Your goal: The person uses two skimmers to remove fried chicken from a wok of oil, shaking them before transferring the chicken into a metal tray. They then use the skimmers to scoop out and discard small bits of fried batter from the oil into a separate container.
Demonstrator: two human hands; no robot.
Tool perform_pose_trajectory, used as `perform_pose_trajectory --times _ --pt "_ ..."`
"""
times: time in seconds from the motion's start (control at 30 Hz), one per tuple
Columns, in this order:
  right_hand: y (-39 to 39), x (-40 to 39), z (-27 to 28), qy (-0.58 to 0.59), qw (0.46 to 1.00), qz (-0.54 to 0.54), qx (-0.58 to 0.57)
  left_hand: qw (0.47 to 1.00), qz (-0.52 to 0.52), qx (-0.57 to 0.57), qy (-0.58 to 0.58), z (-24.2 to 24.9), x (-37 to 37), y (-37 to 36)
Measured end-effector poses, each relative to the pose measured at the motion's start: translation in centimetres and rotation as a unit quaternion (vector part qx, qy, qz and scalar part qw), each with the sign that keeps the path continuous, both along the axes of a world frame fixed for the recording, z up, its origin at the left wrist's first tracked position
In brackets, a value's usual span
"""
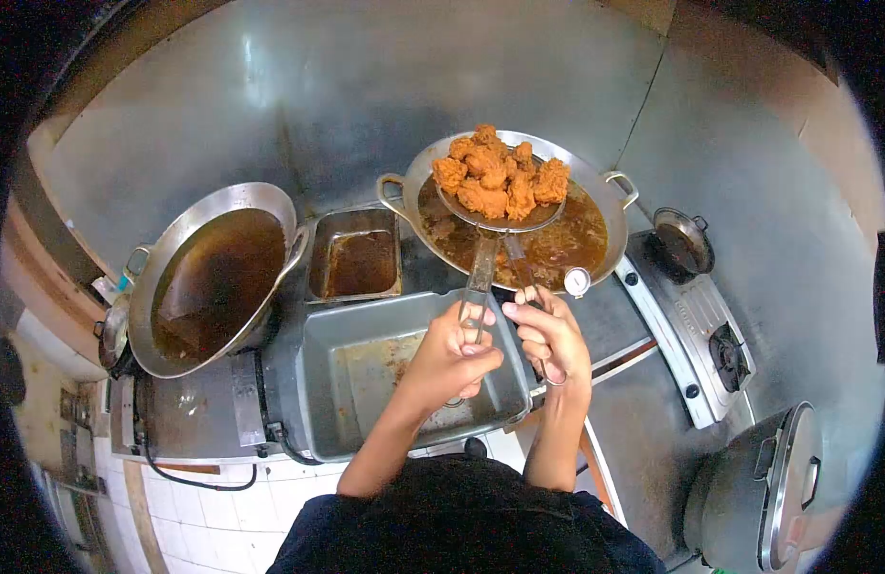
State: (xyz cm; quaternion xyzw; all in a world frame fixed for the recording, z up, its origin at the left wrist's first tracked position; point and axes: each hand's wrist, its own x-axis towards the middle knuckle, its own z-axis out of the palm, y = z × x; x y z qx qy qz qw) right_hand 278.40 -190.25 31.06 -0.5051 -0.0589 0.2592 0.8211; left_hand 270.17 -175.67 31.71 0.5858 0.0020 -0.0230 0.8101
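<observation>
My left hand (450, 356) is closed around the long metal handle of a skimmer (507, 228). Heaped on the skimmer are several pieces of golden-brown fried chicken (495, 172), held above the dark oil in a large wok (596, 191). Beside it, my right hand (554, 335) is wrapped round a second metal handle (516, 251), which reaches to the skimmer's near edge. The far end of that utensil is hidden, so its kind cannot be told. A round dial thermometer (577, 280) sits at the wok's near rim.
Below my hands lies a grey plastic tub (337, 392). To the left are a rectangular metal pan (356, 260) and another oil-filled wok (160, 330). A gas stove (686, 320) with a small pan (679, 244) and a lidded pot (748, 488) stand on the right.
</observation>
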Motion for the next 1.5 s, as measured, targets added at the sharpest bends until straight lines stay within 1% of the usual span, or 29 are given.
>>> perform_pose_trajectory --times 0.27,0.37,0.5,0.87,1.07,1.17,1.27,1.37,1.5 --pt "-0.2 -0.4 0.0 -0.006 1.000 -0.002 -0.010 1.000 -0.002 -0.007 -0.003 -0.2 -0.2 -0.2" --pt "-0.3 -0.4 -0.2 -0.007 1.000 0.000 -0.010 1.000 0.005 0.007 -0.026 -0.9 -0.2 -0.3" --pt "-0.4 -0.4 -0.6 -0.002 1.000 -0.005 -0.001 1.000 0.000 -0.009 -0.012 -1.1 -0.4 -0.3" --pt "-0.3 -0.3 -0.5 -0.013 1.000 -0.002 -0.004 0.999 -0.022 -0.028 -0.039 -2.1 0.1 0.0" --pt "0.0 -0.3 -0.1 -0.015 1.000 -0.001 -0.011 0.998 -0.022 -0.033 -0.040 -2.6 0.2 0.1" --pt "0.2 -0.2 -0.3 -0.018 1.000 0.007 -0.010 0.998 -0.024 -0.047 -0.020 -2.2 0.1 0.5" --pt "0.5 -0.2 -0.2 -0.020 1.000 0.010 -0.016 0.999 -0.012 -0.040 -0.018 -1.9 -0.1 0.6" --pt "0.8 -0.1 -0.2 -0.020 1.000 0.010 -0.019 0.998 -0.001 -0.044 -0.039 -2.6 0.1 0.7" --pt "1.0 -0.1 -0.3 -0.020 0.999 0.013 -0.022 1.000 0.008 -0.012 -0.022 -1.9 0.0 0.7"
